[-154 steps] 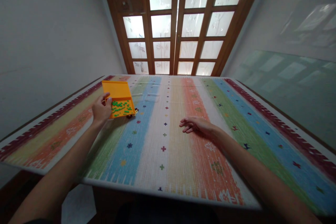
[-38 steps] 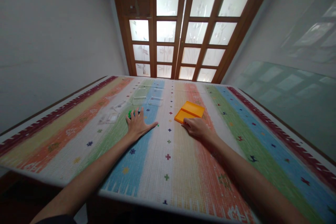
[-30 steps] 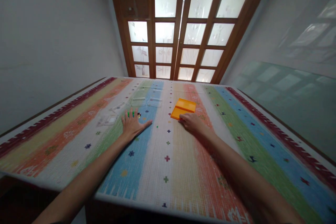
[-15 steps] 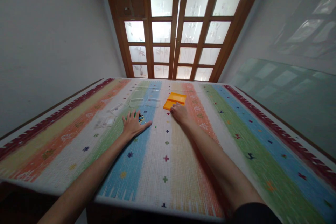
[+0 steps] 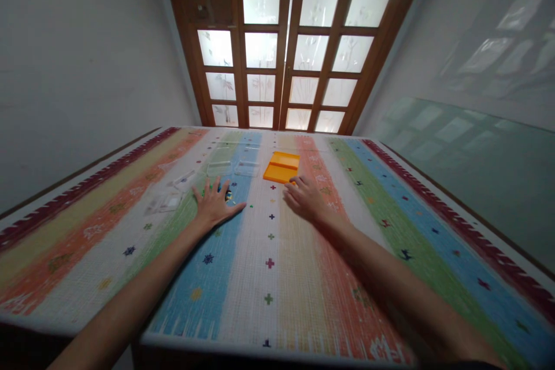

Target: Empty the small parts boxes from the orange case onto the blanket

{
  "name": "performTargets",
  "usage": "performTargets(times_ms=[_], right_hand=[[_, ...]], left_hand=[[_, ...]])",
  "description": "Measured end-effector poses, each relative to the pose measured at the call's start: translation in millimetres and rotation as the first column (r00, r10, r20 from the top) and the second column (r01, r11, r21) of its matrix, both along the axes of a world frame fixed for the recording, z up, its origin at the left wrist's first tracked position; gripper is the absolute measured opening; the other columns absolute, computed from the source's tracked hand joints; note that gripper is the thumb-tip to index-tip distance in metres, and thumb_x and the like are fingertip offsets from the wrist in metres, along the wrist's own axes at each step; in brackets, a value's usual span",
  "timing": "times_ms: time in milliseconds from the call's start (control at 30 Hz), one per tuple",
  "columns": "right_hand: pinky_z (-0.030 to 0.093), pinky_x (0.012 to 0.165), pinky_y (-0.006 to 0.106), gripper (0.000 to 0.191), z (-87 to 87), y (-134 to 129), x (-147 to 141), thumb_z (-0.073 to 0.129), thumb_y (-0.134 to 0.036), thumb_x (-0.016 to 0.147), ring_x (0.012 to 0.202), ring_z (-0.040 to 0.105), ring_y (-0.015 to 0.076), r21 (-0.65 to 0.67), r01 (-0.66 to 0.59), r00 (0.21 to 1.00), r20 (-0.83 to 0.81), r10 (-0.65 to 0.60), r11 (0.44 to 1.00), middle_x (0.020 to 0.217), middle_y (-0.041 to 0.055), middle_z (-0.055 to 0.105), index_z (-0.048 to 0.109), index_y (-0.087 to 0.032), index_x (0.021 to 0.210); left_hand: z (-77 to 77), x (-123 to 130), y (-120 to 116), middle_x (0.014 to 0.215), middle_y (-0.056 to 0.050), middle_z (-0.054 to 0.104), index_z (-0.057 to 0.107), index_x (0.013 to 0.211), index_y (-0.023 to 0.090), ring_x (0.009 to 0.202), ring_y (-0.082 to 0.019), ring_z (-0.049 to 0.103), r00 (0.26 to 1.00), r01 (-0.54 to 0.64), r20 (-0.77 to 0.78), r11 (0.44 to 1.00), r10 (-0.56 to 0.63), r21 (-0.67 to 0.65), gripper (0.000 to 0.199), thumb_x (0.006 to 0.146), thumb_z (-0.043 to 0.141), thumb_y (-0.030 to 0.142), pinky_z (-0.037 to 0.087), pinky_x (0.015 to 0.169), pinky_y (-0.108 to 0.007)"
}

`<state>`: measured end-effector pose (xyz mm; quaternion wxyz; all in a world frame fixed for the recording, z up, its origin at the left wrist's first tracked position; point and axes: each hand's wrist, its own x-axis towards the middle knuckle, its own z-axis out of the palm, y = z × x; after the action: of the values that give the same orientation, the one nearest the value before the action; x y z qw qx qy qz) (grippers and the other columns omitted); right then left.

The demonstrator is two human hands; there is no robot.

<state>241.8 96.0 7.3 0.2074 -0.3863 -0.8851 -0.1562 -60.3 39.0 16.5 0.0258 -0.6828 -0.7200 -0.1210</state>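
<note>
My left hand point(image 5: 212, 202) lies with its fingers spread on the striped cloth, partly over a small pile of dark, blue and yellow pieces point(image 5: 228, 194). A bit of green shows by its fingers. My right hand point(image 5: 303, 196) is at the near right corner of an open orange case point(image 5: 281, 167), its fingers curled together. Whether anything small is between those fingers cannot be made out. The case lies open with its two halves flat on the cloth.
Clear plastic trays point(image 5: 219, 169) stand behind my left hand, with more clear plastic packaging point(image 5: 169, 199) to its left. A tiny green piece point(image 5: 251, 206) lies between my hands. Wooden glazed doors point(image 5: 281, 69) are beyond the table.
My right hand has drawn back from the orange case's near half to its right corner, uncovering the inside. The view has shifted slightly. My left hand stays spread by the pile.
</note>
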Motion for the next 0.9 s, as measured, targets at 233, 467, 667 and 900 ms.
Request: performTargets(times_ms=[233,467,667,900], right_hand=[[0.043,0.097,0.040,0.032,-9.2,8.0,27.2,0.044,-0.024,0.101,0.115,0.059,0.0277,-0.222,0.192,0.980,-0.015,-0.200,0.956,0.124,0.0151,0.070,0.065,-0.017,0.124],[0.043,0.094,0.035,0.029,-13.3,22.9,-3.4,0.044,-0.027,0.102,0.107,0.063,0.0255,-0.296,0.211,0.973,-0.025,-0.228,0.932,0.118,0.0172,0.071,0.063,-0.012,0.117],[0.041,0.101,0.038,0.034,-17.4,19.6,-8.7,0.042,-0.028,0.103,0.115,0.060,0.0273,-0.298,0.191,0.978,-0.019,-0.206,0.935,0.127,0.0183,0.068,0.059,-0.011,0.127],[0.041,0.102,0.039,0.039,-14.6,18.0,-3.2,0.041,-0.030,0.104,0.120,0.057,0.0274,-0.284,0.184,0.982,0.008,-0.190,0.941,0.134,0.0169,0.065,0.058,-0.013,0.135]], left_hand=[[-3.3,-5.7,0.8,0.158,-0.025,0.042,0.048,0.149,0.015,0.145,-0.053,0.033,0.995,-0.059,0.081,0.997,0.062,-0.042,0.099,0.077,0.055,0.083,0.021,0.115,-0.075],[-4.4,6.6,5.7,0.142,-0.024,0.054,0.057,0.138,0.012,0.134,-0.045,0.047,0.994,0.038,0.093,0.992,-0.049,0.117,0.101,0.068,0.065,0.085,0.033,0.115,-0.057],[-4.7,10.5,7.6,0.157,-0.024,0.044,0.051,0.147,0.016,0.147,-0.052,0.031,0.997,0.052,0.058,0.999,-0.051,-0.006,0.106,0.068,0.064,0.086,0.017,0.119,-0.070],[-4.8,7.9,8.4,0.139,-0.020,0.059,0.061,0.136,0.014,0.130,-0.040,0.052,0.997,0.046,0.050,0.993,-0.052,0.106,0.065,0.084,0.062,0.055,0.040,0.112,-0.052]])
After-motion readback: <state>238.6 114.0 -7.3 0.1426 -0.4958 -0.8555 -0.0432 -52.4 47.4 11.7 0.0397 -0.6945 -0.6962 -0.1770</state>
